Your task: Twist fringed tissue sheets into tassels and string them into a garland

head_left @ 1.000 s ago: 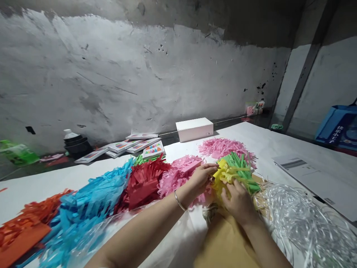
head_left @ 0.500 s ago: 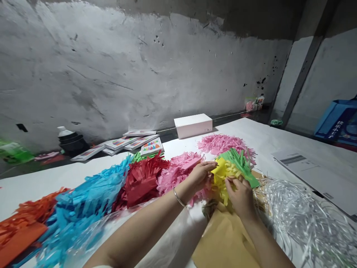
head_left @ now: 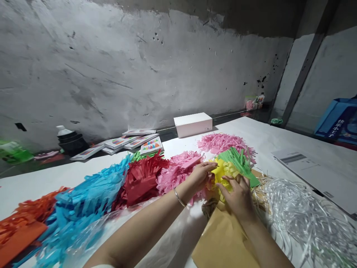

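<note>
Yellow fringed paper point(head_left: 220, 172) is between my two hands, right of the middle. My left hand point(head_left: 201, 175), with a bracelet on its wrist, pinches the left edge of the yellow paper. My right hand point(head_left: 237, 193) lies over the right side of that paper, thumb and fingers apart. Green fringed paper point(head_left: 239, 163) is just behind it, and pink fringed paper point(head_left: 178, 173) lies left of my left hand. Below my hands is brown paper point(head_left: 223, 238).
Red point(head_left: 142, 182), blue point(head_left: 92, 197) and orange point(head_left: 22, 230) fringed paper spreads leftward. Silvery strands point(head_left: 301, 212) lie at right, near a flat white box point(head_left: 315, 175). A white box point(head_left: 193, 125) and several patterned packs point(head_left: 119, 142) stand behind.
My right hand has shifted slightly left, and its fingers have spread from a pinch on the yellow paper. My left hand has hardly moved.
</note>
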A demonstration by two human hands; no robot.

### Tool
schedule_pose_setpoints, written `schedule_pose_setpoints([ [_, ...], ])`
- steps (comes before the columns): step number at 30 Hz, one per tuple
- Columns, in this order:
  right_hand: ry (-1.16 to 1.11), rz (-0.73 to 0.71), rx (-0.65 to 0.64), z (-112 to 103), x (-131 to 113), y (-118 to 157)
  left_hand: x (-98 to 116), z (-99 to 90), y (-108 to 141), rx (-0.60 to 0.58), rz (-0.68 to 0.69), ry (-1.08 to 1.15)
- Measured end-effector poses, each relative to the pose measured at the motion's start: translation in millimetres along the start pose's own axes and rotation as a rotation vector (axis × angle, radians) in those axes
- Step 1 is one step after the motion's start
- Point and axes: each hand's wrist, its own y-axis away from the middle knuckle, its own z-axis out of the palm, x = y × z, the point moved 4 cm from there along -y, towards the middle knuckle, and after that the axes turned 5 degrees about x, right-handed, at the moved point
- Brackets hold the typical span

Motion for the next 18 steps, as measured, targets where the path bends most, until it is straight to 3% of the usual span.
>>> schedule_pose_setpoints([
  [12,-0.045,0.090,-0.023,5,1,2,-11,-0.7,-1,-0.050,0.049,-0.134],
  [18,-0.070,0.118,-0.010,5,6,1,-7,-1.4,9,-0.147,0.214,-0.341],
])
